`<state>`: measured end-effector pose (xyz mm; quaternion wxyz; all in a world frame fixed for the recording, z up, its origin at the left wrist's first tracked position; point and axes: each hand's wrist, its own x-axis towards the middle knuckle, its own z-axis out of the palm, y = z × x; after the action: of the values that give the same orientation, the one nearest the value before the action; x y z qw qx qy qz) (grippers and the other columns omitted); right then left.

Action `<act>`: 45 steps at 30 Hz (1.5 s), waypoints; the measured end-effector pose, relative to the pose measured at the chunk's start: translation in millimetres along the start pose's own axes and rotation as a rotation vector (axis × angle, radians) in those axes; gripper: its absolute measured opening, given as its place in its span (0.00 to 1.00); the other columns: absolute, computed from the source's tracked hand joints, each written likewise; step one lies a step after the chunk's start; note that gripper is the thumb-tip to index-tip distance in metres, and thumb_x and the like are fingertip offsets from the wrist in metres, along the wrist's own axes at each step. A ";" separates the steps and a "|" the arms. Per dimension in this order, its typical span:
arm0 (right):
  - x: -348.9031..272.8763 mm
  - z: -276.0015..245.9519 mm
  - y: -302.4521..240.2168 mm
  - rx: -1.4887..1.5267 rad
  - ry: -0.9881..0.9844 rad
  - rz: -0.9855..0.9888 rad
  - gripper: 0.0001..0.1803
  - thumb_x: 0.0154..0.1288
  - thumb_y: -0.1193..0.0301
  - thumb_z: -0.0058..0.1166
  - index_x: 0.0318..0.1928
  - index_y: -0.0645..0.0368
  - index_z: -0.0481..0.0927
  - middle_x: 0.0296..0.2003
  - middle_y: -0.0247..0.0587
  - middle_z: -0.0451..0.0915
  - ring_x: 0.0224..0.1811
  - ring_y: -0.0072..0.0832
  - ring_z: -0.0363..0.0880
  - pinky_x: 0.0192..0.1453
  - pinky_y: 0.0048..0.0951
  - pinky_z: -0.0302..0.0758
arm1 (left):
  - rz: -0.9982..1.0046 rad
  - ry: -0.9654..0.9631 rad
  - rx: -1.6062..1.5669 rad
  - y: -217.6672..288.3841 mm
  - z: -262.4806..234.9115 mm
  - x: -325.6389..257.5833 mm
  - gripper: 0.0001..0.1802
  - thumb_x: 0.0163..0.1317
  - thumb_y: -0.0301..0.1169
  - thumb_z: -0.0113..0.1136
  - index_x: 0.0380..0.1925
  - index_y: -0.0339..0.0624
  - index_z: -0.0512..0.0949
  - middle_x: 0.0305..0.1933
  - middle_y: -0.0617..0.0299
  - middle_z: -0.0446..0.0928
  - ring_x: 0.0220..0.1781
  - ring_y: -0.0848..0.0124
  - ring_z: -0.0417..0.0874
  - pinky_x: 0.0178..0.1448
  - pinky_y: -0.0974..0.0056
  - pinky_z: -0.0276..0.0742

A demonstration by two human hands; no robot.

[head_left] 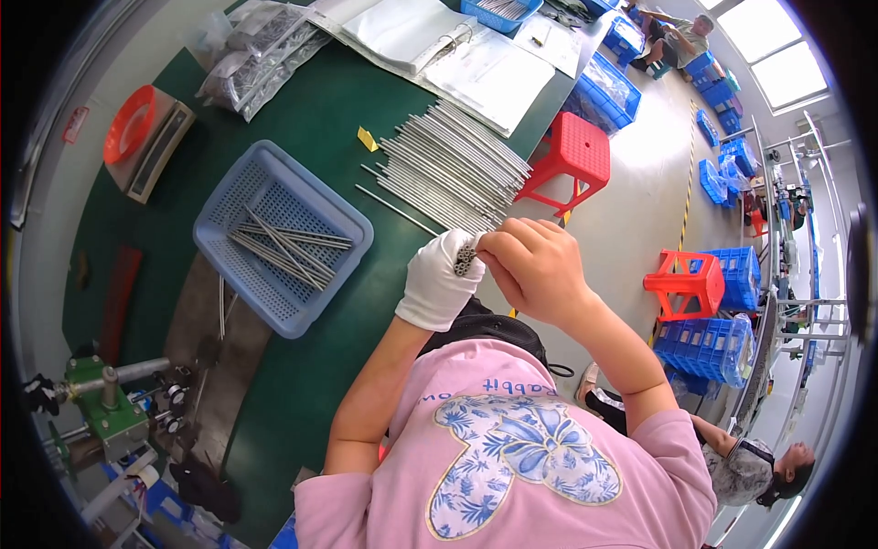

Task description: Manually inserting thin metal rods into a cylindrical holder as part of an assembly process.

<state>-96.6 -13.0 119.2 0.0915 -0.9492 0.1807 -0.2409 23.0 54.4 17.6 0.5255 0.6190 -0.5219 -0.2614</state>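
Observation:
My left hand (433,282), in a white glove, is closed around a bundle of thin metal tubes (465,262), whose round ends show at the top of the fist. The rest of the bundle is hidden behind the glove. Bare and with curled fingers, my right hand (541,267) is pinched at the bundle's ends; what its fingertips hold, if anything, is hidden. Beyond both hands, a row of long metal tubes (455,165) lies side by side on the green table (306,403). One single tube (395,209) lies slightly apart at the row's near left.
Left of my hands, a blue perforated basket (352,261) holds several tubes. A scale (155,151) with an orange pan, plastic bags (261,64) and an open binder (489,82) are farther off. A green machine (105,412) stands lower left. Red stools (581,151) and people are on the right.

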 end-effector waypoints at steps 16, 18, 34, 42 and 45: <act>2.0 3.0 2.9 0.007 0.000 -0.014 0.05 0.53 0.74 0.57 0.31 0.54 0.75 0.23 0.32 0.72 0.23 0.31 0.72 0.27 0.30 0.68 | 0.017 0.004 0.016 0.7 0.9 0.3 0.09 0.49 0.30 0.60 0.32 0.43 0.74 0.29 0.55 0.76 0.33 0.55 0.78 0.36 0.57 0.75; 3.0 1.4 0.8 -0.015 -0.016 -0.013 0.05 0.53 0.74 0.57 0.31 0.54 0.75 0.23 0.32 0.72 0.23 0.30 0.72 0.27 0.30 0.68 | 0.031 0.013 0.006 2.3 -0.2 0.5 0.09 0.49 0.30 0.61 0.31 0.43 0.73 0.28 0.55 0.76 0.33 0.55 0.78 0.36 0.57 0.75; 8.9 2.7 1.7 0.004 -0.003 -0.016 0.04 0.54 0.73 0.57 0.31 0.54 0.76 0.24 0.33 0.72 0.23 0.32 0.73 0.27 0.31 0.69 | 0.037 0.023 0.031 -1.7 4.8 1.0 0.09 0.51 0.31 0.59 0.30 0.42 0.71 0.27 0.53 0.74 0.31 0.52 0.77 0.34 0.55 0.74; 5.4 5.0 3.2 -0.040 -0.121 -0.027 0.04 0.54 0.74 0.57 0.31 0.54 0.75 0.23 0.33 0.72 0.25 0.31 0.74 0.27 0.31 0.69 | 0.078 0.025 -0.002 -3.0 6.6 0.8 0.08 0.52 0.31 0.59 0.31 0.44 0.72 0.29 0.53 0.75 0.33 0.52 0.77 0.34 0.55 0.74; 6.2 5.2 3.4 -0.044 -0.082 -0.033 0.05 0.54 0.74 0.57 0.31 0.54 0.75 0.23 0.33 0.72 0.25 0.31 0.74 0.28 0.31 0.69 | 0.082 0.028 -0.017 -3.6 7.2 2.3 0.08 0.52 0.31 0.59 0.31 0.44 0.72 0.28 0.53 0.75 0.33 0.52 0.77 0.35 0.55 0.74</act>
<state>-90.0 -18.1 116.4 0.0741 -0.9628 0.1665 -0.1993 18.8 49.3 12.6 0.5484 0.5962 -0.5371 -0.2354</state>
